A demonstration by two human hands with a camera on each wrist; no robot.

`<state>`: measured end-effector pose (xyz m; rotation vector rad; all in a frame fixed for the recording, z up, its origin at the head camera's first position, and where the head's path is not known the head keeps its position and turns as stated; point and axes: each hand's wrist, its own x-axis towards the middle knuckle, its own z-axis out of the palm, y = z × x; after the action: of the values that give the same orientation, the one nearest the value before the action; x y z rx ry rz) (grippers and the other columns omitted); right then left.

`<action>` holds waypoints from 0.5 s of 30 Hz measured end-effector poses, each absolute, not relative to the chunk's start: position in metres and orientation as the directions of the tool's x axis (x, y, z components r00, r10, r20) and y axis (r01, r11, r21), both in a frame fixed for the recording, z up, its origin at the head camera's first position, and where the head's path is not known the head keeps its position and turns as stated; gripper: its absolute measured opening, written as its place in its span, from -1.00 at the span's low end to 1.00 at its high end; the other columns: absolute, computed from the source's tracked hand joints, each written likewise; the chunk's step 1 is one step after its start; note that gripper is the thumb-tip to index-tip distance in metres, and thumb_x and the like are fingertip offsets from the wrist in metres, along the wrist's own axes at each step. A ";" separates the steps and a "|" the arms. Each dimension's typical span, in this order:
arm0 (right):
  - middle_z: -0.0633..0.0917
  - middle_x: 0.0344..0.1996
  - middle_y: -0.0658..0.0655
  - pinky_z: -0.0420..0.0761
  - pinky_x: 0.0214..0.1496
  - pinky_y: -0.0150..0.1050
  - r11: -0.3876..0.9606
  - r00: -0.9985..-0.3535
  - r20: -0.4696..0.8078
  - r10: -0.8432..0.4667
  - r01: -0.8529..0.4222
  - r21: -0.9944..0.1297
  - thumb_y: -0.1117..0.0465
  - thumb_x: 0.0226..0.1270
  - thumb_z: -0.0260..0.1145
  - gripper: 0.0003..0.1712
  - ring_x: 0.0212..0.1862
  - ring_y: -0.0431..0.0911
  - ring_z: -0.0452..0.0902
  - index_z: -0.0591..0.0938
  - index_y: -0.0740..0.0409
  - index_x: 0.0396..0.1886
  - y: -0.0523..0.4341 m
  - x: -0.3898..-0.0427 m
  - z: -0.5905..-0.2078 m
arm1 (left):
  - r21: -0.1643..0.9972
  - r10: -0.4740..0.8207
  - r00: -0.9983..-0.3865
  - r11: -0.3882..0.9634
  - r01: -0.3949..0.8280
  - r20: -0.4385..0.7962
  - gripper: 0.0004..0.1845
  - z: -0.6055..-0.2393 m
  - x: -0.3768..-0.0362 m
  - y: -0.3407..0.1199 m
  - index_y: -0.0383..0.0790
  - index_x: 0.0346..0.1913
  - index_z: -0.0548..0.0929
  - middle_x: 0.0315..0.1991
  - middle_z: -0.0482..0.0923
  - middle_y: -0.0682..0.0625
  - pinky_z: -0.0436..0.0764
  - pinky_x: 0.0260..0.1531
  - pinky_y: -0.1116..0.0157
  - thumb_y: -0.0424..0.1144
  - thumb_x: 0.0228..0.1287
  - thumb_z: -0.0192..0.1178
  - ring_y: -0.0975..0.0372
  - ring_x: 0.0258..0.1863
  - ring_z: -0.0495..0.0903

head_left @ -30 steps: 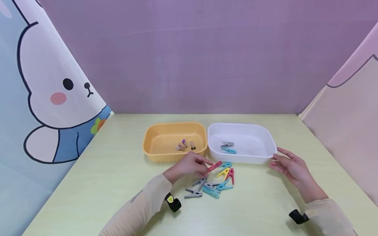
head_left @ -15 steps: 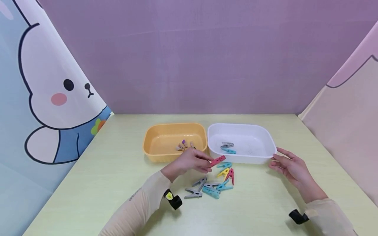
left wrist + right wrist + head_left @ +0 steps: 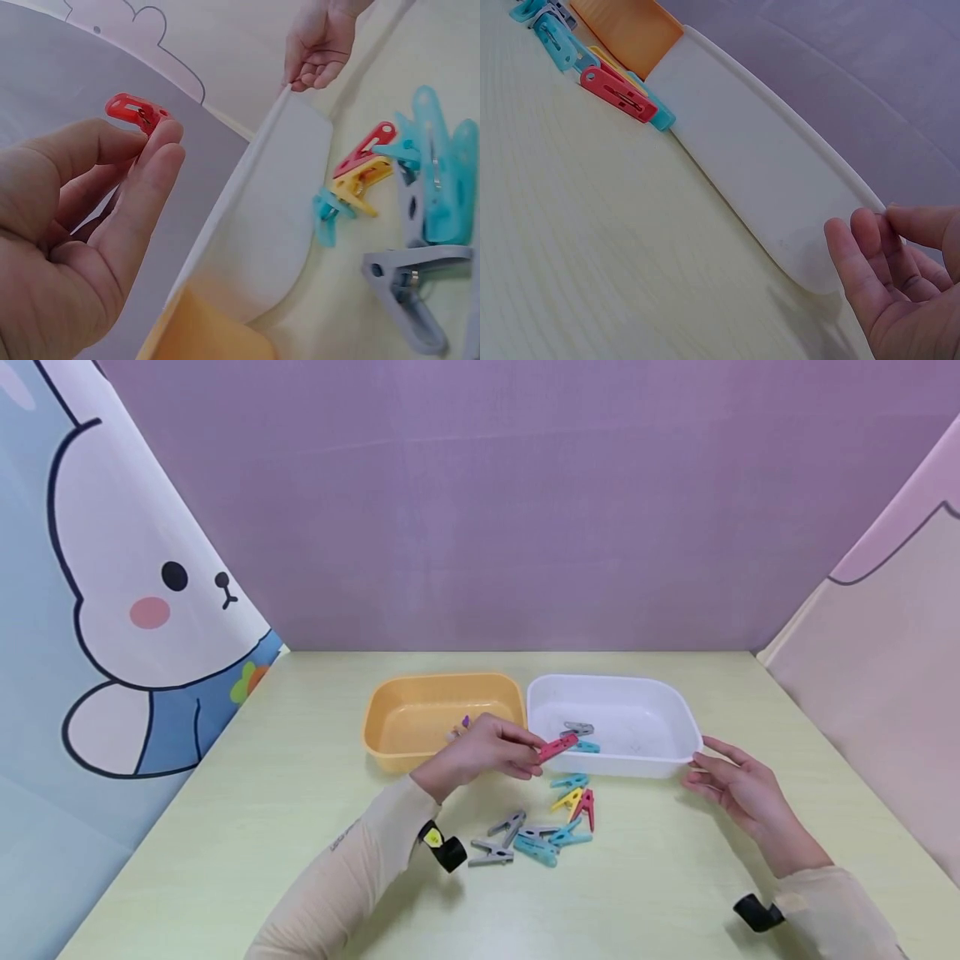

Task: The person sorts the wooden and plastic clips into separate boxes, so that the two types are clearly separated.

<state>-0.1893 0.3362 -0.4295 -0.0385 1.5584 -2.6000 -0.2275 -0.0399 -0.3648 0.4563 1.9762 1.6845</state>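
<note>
A pale yellow-green table (image 3: 225, 827) fills the lower frame. Behind it rises a plain purple wall (image 3: 480, 502). At left hangs a cartoon rabbit panel (image 3: 127, 602); at right, a beige and pink panel (image 3: 885, 660). Lighting is even.

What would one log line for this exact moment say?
left hand: pinches red clothespin above white tray front rim | right hand: touches tray's right corner | table: clothespin pile
</note>
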 end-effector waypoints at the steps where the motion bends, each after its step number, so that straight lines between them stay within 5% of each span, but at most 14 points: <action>1: 0.73 -0.37 0.14 0.75 -0.17 -0.18 -0.467 -0.994 -0.034 -0.107 0.081 -0.881 0.53 0.47 0.08 -0.60 -0.36 -0.06 0.72 0.73 0.03 -0.08 0.336 -0.189 -0.430 | 0.981 0.551 -0.820 0.181 -0.063 -0.155 -0.75 -0.363 -0.229 -0.039 -0.48 0.02 0.69 -0.28 0.74 -0.24 0.70 -0.13 0.05 -0.50 0.31 0.24 -0.18 -0.15 0.71; 15: 0.73 -0.37 0.14 0.75 -0.18 -0.17 -0.470 -0.994 -0.043 -0.105 0.088 -0.878 0.52 0.47 0.08 -0.60 -0.37 -0.06 0.72 0.73 0.02 -0.08 0.337 -0.190 -0.432 | 0.979 0.530 -0.837 0.201 -0.032 -0.136 -0.75 -0.345 -0.249 -0.030 -0.41 0.05 0.70 -0.13 0.70 -0.30 0.73 -0.18 0.21 -0.44 0.35 0.25 0.05 -0.23 0.76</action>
<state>-0.1897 0.3371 -0.4316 -0.0263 1.5518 -2.6013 -0.2489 -0.0303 -0.3454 0.4631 2.0350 1.6755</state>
